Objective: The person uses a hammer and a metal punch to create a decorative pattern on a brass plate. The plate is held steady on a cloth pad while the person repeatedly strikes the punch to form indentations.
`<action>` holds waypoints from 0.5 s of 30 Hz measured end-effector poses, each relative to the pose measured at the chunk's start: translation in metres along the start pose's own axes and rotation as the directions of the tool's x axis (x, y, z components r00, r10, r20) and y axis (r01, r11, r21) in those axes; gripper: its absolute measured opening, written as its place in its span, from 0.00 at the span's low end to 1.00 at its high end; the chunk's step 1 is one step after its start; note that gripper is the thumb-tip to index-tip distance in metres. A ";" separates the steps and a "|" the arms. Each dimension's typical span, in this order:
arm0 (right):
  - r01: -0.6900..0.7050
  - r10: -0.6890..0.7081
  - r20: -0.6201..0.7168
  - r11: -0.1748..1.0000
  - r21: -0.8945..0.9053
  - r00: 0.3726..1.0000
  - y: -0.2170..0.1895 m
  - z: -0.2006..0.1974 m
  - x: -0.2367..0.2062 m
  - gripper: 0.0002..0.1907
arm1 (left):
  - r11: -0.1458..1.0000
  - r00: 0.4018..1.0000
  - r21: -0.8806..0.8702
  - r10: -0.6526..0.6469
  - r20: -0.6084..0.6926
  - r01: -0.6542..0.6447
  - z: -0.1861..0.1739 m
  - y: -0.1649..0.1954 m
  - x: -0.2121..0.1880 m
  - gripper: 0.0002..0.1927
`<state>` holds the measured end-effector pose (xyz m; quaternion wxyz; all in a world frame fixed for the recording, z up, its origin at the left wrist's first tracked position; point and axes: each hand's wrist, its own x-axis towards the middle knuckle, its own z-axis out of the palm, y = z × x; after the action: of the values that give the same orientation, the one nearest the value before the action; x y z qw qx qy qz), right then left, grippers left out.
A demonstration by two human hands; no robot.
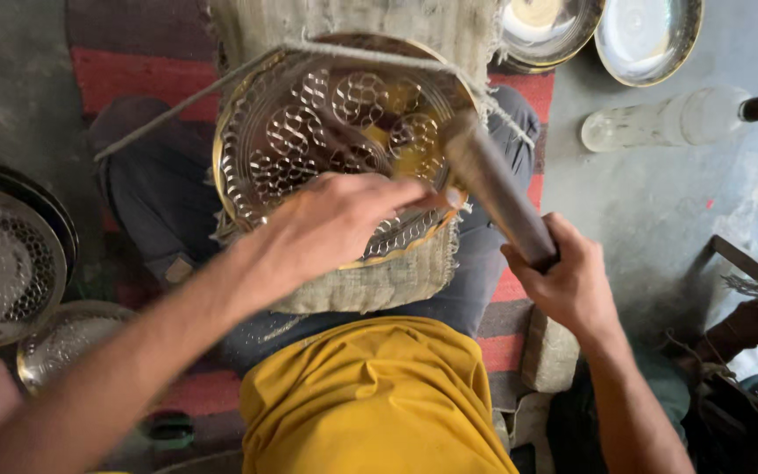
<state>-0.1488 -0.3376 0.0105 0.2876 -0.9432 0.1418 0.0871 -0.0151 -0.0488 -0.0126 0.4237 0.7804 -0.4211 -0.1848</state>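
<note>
Head view, looking down at your lap. Item one: brass plate (335,132), round, embossed with rings of dotted circles, gold rim; it lies tilted on a pad of coarse burlap (370,281) over your knees, its face turned up toward you; a cord (177,105) runs across its upper edge and off to the left. Item two: hammer (497,193), brown wooden handle, long axis running from lower right to upper left, head end blurred and pointing at the right part of the plate; whether the head touches the metal cannot be told. Item three: your right hand (563,281), fingers wrapped fully round the lower end of the handle, grip closed tight. Item four: your left hand (335,224), laid over the plate's lower half, fingers drawn together and reaching right toward the hammer head; they seem to pinch a small tool against the plate, but it is too hidden to name. Item five: clear bottle (673,118) with dark cap, lying on its side on the grey floor at upper right, neck pointing right; no label visible. Item six: two plain shallow metal dishes (651,39) above it, side by side. Item seven: patterned plates (6,263) stacked at far left, near your left forearm. Item eight: yellow shirt (370,395), bottom centre.
</note>
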 end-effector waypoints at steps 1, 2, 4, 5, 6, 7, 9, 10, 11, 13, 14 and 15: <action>0.003 -0.003 0.010 1.000 0.001 1.000 0.000 -0.004 0.006 0.17 | 1.000 0.995 -0.014 -0.019 -0.101 0.017 0.002 0.001 -0.005 0.19; 0.004 -0.004 0.025 1.000 -0.002 1.000 0.000 -0.008 0.010 0.18 | 0.997 0.982 -0.067 -0.052 -0.182 0.041 0.005 0.004 -0.010 0.19; 0.022 -0.032 0.035 0.965 0.260 0.999 -0.004 -0.017 0.020 0.15 | 0.981 0.935 -0.178 -0.128 -0.330 0.071 0.011 0.009 -0.019 0.21; 0.030 -0.048 0.038 0.923 0.384 0.998 -0.008 -0.019 0.026 0.14 | 0.979 0.917 -0.192 -0.135 -0.377 0.066 0.014 0.011 -0.023 0.20; 0.049 -0.078 0.073 0.942 0.331 0.994 -0.012 -0.025 0.032 0.13 | 0.977 0.895 -0.205 -0.147 -0.422 0.064 0.017 0.012 -0.026 0.19; 0.070 -0.104 0.108 0.958 0.279 0.989 -0.017 -0.034 0.039 0.11 | 0.974 0.872 -0.218 -0.157 -0.464 0.060 0.019 0.013 -0.029 0.19; 0.165 -0.194 0.159 0.970 0.180 0.968 -0.031 -0.053 0.055 0.13 | 0.979 0.854 -0.195 -0.153 -0.497 0.062 0.023 0.014 -0.033 0.19; 0.237 -0.258 0.174 0.962 0.133 0.950 -0.040 -0.061 0.064 0.16 | 0.982 0.845 -0.180 -0.146 -0.514 0.061 0.025 0.013 -0.033 0.20; 0.334 -0.314 0.193 0.939 -0.082 0.930 -0.049 -0.067 0.075 0.15 | 0.986 0.839 -0.162 -0.130 -0.529 0.051 0.027 0.012 -0.033 0.20; 0.461 -0.420 0.194 0.836 -0.299 0.887 -0.070 -0.083 0.083 0.13 | 0.990 0.826 -0.133 -0.105 -0.554 0.036 0.030 0.011 -0.032 0.20; 0.508 -0.480 0.167 0.806 -0.305 0.861 -0.079 -0.093 0.084 0.13 | 0.984 0.826 -0.173 -0.136 -0.547 0.047 0.030 0.011 -0.032 0.19; 0.555 -0.540 0.141 0.771 -0.312 0.830 -0.088 -0.098 0.086 0.14 | 0.976 0.825 -0.212 -0.165 -0.540 0.057 0.031 0.011 -0.032 0.19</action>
<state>-0.0310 -0.3420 0.1153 0.1360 -0.9764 -0.1623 0.0433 -0.0592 -0.0419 -0.0234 0.5872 0.7803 -0.2148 -0.0138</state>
